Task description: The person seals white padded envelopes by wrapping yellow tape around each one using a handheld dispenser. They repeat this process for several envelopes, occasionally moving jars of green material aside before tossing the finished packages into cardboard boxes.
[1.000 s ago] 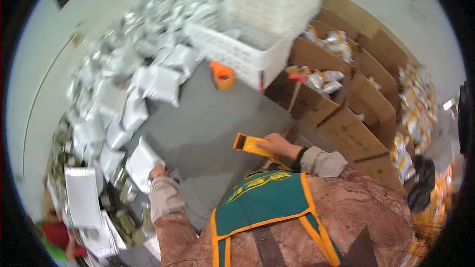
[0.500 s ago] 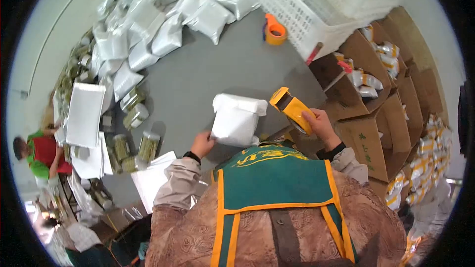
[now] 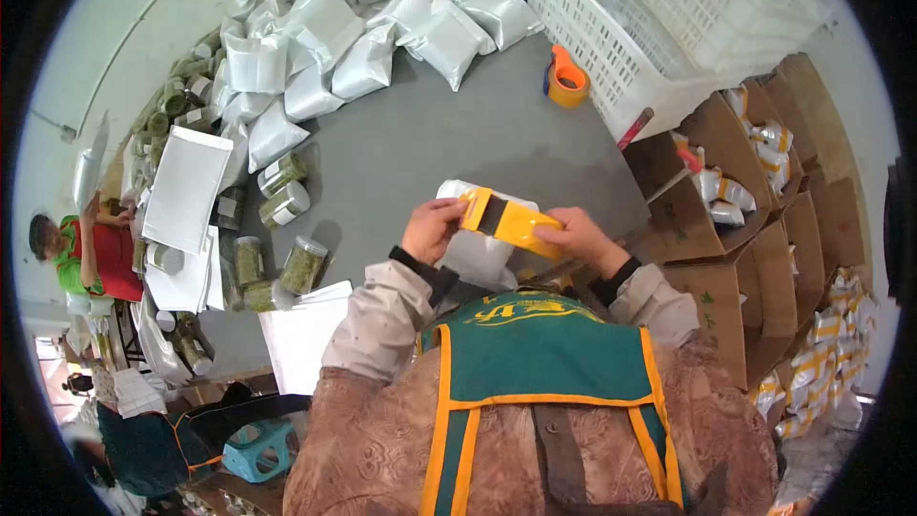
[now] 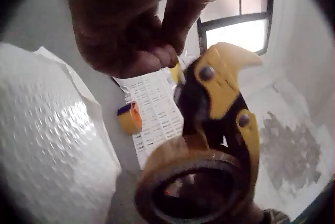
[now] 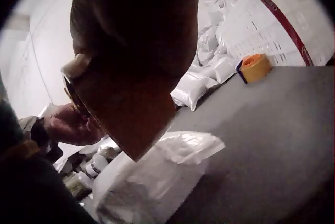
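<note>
Over a white bubble-lined pouch point(image 3: 468, 253), the two hands meet at a yellow tape dispenser point(image 3: 511, 223). My right hand point(image 3: 585, 237) grips the dispenser's right end. At its left end, the fingertips of my left hand point(image 3: 435, 227) pinch together. In the left wrist view the left hand point(image 4: 131, 30) pinches something small and yellowish at the head of the dispenser point(image 4: 222, 80), whose tape roll point(image 4: 193, 182) hangs below. The pouch point(image 5: 157, 177) lies on the grey table under the dispenser in the right wrist view; the right hand point(image 5: 136, 20) is dark there.
Silvery pouches point(image 3: 320, 24) pile along the table's far left side. Jars point(image 3: 304, 266) and white sheets point(image 3: 310, 330) lie at left. An orange tape roll point(image 3: 568, 81) stands near white crates point(image 3: 611, 48). Cardboard boxes point(image 3: 712, 301) line the right; another person point(image 3: 100, 248) works at far left.
The pouch, held by my left hand earlier, now lies below the dispenser. My left hand has moved from the pouch to the dispenser's left end; the dispenser has turned more level.
</note>
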The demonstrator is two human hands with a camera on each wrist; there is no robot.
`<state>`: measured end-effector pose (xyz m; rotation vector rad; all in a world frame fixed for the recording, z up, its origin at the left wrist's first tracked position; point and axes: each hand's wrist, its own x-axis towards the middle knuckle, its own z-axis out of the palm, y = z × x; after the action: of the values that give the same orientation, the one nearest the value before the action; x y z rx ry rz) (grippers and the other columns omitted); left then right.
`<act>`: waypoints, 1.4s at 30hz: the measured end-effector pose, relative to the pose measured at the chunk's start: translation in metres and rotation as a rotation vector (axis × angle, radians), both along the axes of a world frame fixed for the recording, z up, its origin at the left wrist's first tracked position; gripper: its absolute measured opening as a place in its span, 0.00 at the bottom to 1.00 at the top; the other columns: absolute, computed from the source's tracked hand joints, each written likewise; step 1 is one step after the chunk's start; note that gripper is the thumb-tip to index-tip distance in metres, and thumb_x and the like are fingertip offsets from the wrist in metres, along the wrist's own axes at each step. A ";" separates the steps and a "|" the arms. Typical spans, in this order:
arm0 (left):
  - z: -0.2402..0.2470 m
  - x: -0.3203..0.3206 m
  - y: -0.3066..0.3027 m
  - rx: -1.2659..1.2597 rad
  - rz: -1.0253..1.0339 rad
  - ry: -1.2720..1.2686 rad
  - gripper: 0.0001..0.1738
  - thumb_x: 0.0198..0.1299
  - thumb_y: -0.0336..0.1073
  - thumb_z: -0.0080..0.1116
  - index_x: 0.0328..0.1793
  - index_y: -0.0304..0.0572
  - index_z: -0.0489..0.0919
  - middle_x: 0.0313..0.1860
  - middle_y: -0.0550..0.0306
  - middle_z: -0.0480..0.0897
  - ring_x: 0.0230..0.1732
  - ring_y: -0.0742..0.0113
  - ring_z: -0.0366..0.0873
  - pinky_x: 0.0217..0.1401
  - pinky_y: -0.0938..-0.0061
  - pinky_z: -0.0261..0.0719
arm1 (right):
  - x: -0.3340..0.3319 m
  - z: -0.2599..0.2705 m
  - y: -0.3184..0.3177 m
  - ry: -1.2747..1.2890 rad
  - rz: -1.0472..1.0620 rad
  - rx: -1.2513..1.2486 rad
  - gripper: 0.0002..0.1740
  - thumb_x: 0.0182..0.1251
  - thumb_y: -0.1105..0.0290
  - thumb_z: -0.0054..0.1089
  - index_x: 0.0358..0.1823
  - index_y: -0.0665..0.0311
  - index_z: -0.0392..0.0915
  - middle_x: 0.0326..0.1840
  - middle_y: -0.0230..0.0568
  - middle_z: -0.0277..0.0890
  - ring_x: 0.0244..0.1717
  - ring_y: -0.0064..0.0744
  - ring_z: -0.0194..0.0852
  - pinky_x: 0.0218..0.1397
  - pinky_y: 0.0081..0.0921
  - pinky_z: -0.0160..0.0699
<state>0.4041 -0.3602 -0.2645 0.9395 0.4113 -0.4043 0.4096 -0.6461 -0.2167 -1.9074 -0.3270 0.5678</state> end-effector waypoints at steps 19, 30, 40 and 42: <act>-0.078 0.015 0.017 0.799 -0.380 -0.086 0.36 0.67 0.62 0.40 0.54 0.34 0.78 0.48 0.47 0.82 0.49 0.58 0.79 0.54 0.65 0.72 | 0.016 -0.078 -0.043 -0.093 -0.024 -0.613 0.34 0.53 0.42 0.61 0.31 0.74 0.81 0.25 0.60 0.77 0.28 0.52 0.79 0.35 0.40 0.75; -0.046 -0.047 0.054 -0.304 -0.172 -0.109 0.35 0.69 0.62 0.31 0.68 0.42 0.67 0.61 0.54 0.76 0.57 0.62 0.75 0.64 0.67 0.69 | 0.018 0.061 0.024 -0.566 0.572 -0.009 0.24 0.49 0.49 0.67 0.24 0.66 0.74 0.23 0.50 0.69 0.27 0.53 0.71 0.31 0.41 0.70; 0.038 -0.053 -0.001 0.036 -0.278 -0.619 0.27 0.69 0.53 0.45 0.63 0.39 0.71 0.56 0.54 0.78 0.57 0.66 0.73 0.63 0.69 0.70 | 0.073 0.009 -0.065 -0.884 0.208 -0.363 0.19 0.46 0.56 0.70 0.28 0.64 0.77 0.28 0.47 0.73 0.30 0.49 0.73 0.33 0.38 0.72; 0.062 -0.017 -0.002 -0.034 -0.750 -0.577 0.26 0.68 0.51 0.50 0.61 0.38 0.73 0.54 0.55 0.79 0.54 0.71 0.73 0.61 0.71 0.70 | 0.076 0.015 -0.032 -1.026 0.225 -0.365 0.18 0.47 0.57 0.70 0.29 0.64 0.78 0.27 0.48 0.72 0.30 0.48 0.73 0.32 0.36 0.73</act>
<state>0.3874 -0.3621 -0.2029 1.1085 -0.4964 -0.7815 0.4855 -0.6777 -0.2016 -2.4128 -1.1612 -0.2951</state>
